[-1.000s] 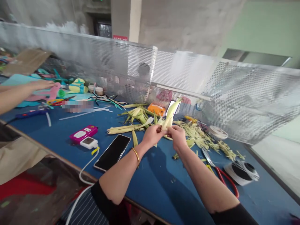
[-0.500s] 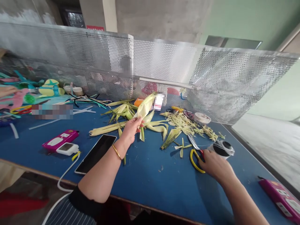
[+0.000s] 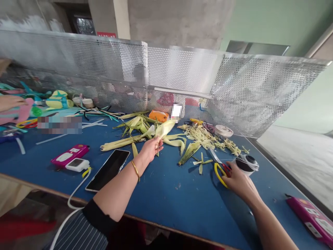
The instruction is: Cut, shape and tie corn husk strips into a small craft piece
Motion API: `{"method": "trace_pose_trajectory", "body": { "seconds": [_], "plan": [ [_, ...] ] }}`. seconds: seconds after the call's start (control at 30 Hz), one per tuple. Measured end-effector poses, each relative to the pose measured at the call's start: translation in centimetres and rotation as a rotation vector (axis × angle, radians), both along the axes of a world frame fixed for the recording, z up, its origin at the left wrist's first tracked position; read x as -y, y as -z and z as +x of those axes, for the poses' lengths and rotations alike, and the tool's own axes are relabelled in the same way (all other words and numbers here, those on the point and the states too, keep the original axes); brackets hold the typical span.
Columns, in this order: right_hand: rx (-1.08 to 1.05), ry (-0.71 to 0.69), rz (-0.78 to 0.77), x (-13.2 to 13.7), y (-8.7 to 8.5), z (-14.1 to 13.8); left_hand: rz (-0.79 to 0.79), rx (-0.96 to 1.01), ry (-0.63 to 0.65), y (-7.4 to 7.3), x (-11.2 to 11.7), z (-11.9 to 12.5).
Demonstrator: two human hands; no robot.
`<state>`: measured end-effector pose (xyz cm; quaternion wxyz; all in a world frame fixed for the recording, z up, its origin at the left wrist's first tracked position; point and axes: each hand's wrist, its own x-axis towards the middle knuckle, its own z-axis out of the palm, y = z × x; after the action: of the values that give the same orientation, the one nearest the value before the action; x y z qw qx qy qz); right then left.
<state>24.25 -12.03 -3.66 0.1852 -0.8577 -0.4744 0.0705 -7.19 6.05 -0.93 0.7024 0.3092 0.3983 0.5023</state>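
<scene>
My left hand (image 3: pixel 153 148) pinches the narrow end of a pale corn husk (image 3: pixel 165 128), whose broad part points up and away over the heap. Beneath and beside it lie more corn husks (image 3: pixel 139 125), some green, some yellowish. My right hand (image 3: pixel 238 180) has its fingers round the handles of a pair of scissors (image 3: pixel 219 176), yellow and red with metal blades aimed away from me. Just beyond that hand stands a spool of pale thread (image 3: pixel 246 164). A small cross of husk strips (image 3: pixel 201 162) lies left of the scissors' blades.
Shredded husk pieces (image 3: pixel 205 137) and a roll of white tape (image 3: pixel 224 131) lie at the back right. A phone (image 3: pixel 108 170) and a magenta power bank (image 3: pixel 70 156) with a white cable are on the left. Perforated metal panels (image 3: pixel 179 69) border the table's far side. Another person's hand (image 3: pixel 10 102) shows at far left.
My left hand has lowered the corn husk and tilted it to the right, uncovering an orange packet behind. The scissors' handles have lifted and turned slightly in my right hand.
</scene>
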Motion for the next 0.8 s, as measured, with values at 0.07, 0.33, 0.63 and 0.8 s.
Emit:
{"method": "trace_pose_trajectory", "body": {
  "seconds": [0.07, 0.33, 0.63, 0.8],
  "plan": [
    [-0.267, -0.013, 0.152, 0.5, -0.2, -0.3, -0.004, -0.005, -0.095, 0.4, -1.1, -0.6],
    [-1.067, -0.353, 0.401, 0.3, -4.1, -8.0, 0.096, 0.024, -0.054, -0.1, -1.1, -0.9],
    [-1.105, -0.572, 0.118, -6.4, -7.3, -14.9, 0.231, 0.002, -0.128, -0.8, -1.6, -1.5],
    [-0.999, -0.572, 0.053, -8.0, -7.1, -16.8, 0.278, -0.018, -0.193, -1.0, -1.8, -1.8]
  ]
}}
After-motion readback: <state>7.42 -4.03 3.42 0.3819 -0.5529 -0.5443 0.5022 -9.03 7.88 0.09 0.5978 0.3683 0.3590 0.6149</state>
